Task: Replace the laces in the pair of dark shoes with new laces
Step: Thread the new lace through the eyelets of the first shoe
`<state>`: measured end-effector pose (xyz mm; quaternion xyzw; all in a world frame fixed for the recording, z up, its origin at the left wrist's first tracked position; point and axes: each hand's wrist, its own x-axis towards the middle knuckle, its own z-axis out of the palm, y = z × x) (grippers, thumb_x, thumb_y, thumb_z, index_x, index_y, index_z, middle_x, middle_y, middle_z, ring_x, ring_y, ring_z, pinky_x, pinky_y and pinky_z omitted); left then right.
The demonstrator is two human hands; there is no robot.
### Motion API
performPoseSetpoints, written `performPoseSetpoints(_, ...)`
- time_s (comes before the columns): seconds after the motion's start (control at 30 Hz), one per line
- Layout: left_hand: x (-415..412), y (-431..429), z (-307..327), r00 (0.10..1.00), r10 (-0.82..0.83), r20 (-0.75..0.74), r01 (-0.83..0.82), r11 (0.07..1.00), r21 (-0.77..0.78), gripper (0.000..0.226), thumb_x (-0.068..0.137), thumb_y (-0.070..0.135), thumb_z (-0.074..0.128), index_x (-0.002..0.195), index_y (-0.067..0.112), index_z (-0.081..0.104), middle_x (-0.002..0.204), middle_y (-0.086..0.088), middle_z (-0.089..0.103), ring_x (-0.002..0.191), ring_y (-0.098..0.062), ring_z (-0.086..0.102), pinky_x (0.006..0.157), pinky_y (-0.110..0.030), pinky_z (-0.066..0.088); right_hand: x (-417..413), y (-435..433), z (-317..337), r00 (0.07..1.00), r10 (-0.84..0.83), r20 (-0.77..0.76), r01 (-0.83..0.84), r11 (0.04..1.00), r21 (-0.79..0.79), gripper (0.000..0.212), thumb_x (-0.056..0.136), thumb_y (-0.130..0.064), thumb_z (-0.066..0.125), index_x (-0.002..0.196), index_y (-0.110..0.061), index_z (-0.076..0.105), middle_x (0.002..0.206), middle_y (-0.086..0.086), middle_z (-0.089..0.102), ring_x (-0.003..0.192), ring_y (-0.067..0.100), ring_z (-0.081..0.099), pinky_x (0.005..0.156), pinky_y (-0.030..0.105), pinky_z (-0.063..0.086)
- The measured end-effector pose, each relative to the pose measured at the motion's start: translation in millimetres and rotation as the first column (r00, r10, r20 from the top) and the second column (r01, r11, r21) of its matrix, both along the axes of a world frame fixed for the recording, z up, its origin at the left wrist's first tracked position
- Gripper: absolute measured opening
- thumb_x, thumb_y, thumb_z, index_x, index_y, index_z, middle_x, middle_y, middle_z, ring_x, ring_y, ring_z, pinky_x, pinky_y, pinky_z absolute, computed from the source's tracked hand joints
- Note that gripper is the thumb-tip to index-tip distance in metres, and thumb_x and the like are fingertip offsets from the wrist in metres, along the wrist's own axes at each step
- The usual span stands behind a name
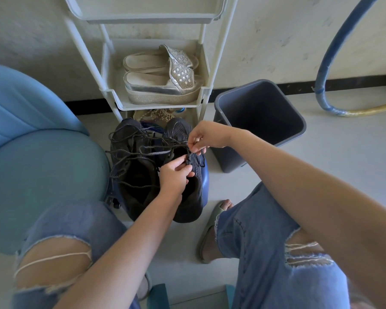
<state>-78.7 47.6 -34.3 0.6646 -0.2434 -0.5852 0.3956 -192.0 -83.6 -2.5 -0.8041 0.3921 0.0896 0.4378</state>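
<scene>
Risk: right hand (204, 136) fingers pinch a dark lace (201, 160) at the right shoe (200, 175) on the floor (243, 186), left hand (174, 175) fingers clamp its eyelet edge (loose grey laces (134, 150) sprawl over both shoes), so a pull could snag that tangle.

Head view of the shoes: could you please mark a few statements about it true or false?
1. The left hand and the right hand both work at the dark mesh shoe on the right. True.
2. The grey plastic bin stands left of the shoes. False: it stands right of them.
3. Silver platform sandals sit on the white plastic rack. True.
4. The right hand hangs idle. False: it pinches a grey lace.
</scene>
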Motion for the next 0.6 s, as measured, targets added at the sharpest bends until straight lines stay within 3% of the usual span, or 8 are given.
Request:
performPoseSetpoints(0.2, 0, 1, -3, 1.0, -0.006, 0.031, 0.006, 1.0, -0.02, 0.041, 0.093, -0.001, 0.051, 0.133, 0.008, 0.054, 0.09, 0.004, 0.062, 0.065, -0.002, 0.055, 0.049, -0.002, 0.04, 0, -2, 0, 0.999, 0.029, -0.014, -0.028, 0.999, 0.016, 0.014, 0.088, -0.005, 0.065, 0.077, -0.014, 0.065, 0.067, -0.009, 0.064, 0.059, 0.0, 0.061, 0.062, 0.011, 0.046)
performPoseSetpoints(0.33, -1, 2, -3, 0.998, -0.006, 0.057, 0.009, 0.999, -0.041, 0.041, 0.092, -0.001, 0.052, 0.133, 0.009, 0.054, 0.086, 0.008, 0.062, 0.063, -0.001, 0.057, 0.051, -0.002, 0.041, 5, 0, -3, 1.0, -0.025, 0.009, 0.025, 0.999, 0.035, 0.003, 0.088, -0.006, 0.066, 0.087, -0.005, 0.068, 0.073, -0.001, 0.067, 0.066, 0.01, 0.064, 0.071, 0.022, 0.053)
performPoseSetpoints(0.43, -2, 1, -3, 0.999, 0.026, 0.036, -0.025, 0.999, -0.03, 0.041, 0.092, -0.003, 0.052, 0.132, 0.008, 0.054, 0.084, 0.009, 0.061, 0.064, -0.001, 0.057, 0.049, -0.003, 0.041, 9, 3, -5, 0.993, -0.114, -0.005, 0.114, 0.991, 0.067, 0.008, 0.087, -0.007, 0.068, 0.093, -0.001, 0.067, 0.075, 0.004, 0.069, 0.062, 0.009, 0.064, 0.065, 0.017, 0.053)
performPoseSetpoints(0.6, -3, 1, -5, 0.999, 0.045, 0.019, -0.045, 0.999, -0.019, 0.04, 0.092, -0.002, 0.052, 0.131, 0.009, 0.056, 0.083, 0.009, 0.063, 0.067, -0.002, 0.058, 0.049, -0.004, 0.042, 7, 3, -3, 0.972, -0.235, -0.003, 0.234, 0.963, 0.133, 0.012, 0.083, -0.006, 0.072, 0.079, -0.009, 0.061, 0.073, 0.008, 0.069, 0.062, 0.014, 0.068, 0.056, 0.016, 0.051)
